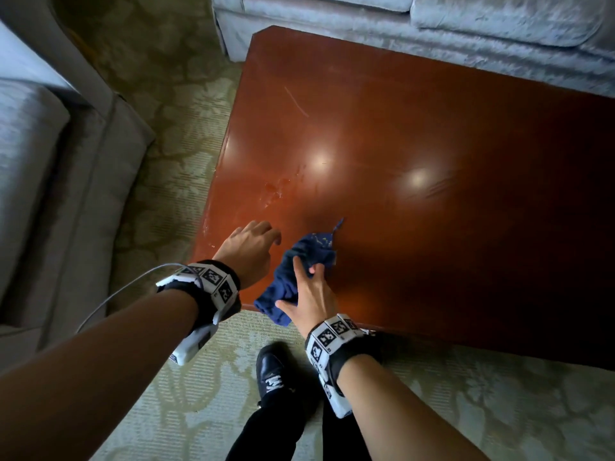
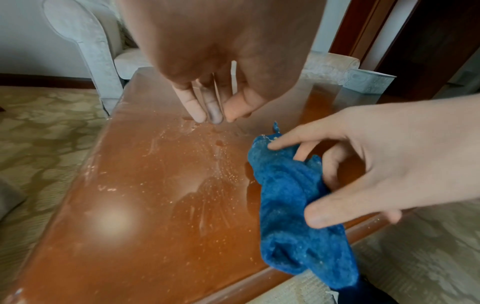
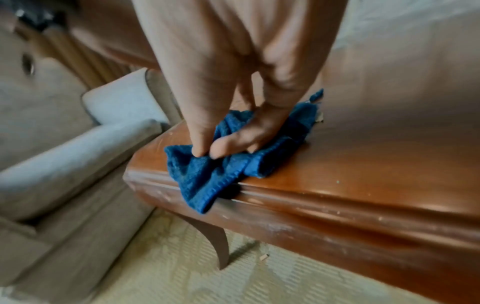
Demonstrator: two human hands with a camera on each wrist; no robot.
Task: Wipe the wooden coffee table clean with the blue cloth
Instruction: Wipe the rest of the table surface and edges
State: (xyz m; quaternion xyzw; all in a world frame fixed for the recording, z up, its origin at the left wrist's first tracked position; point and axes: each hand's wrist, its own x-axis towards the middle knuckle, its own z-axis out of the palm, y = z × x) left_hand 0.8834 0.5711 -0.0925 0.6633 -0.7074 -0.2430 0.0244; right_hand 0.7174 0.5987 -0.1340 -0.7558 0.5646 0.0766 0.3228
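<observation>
The reddish wooden coffee table (image 1: 432, 144) fills the right of the head view. A crumpled blue cloth (image 1: 283, 284) lies on its near left corner, one end hanging over the front edge (image 3: 200, 201). My right hand (image 1: 307, 287) rests on the cloth and pinches it between thumb and fingers (image 3: 205, 150). My left hand (image 1: 253, 244) hovers just left of the cloth, fingers loosely bent (image 2: 213, 115), holding nothing. Wet smears and droplets (image 1: 276, 191) mark the tabletop beyond the left hand, and crumbs speckle the tabletop (image 2: 221, 170).
A pale grey sofa (image 1: 399, 24) runs along the table's far side. An armchair (image 1: 50, 194) stands to the left across a strip of patterned carpet (image 1: 186, 128). My black shoe (image 1: 273, 371) is on the carpet by the table's front edge. A curved table leg (image 3: 215, 242) is under the corner.
</observation>
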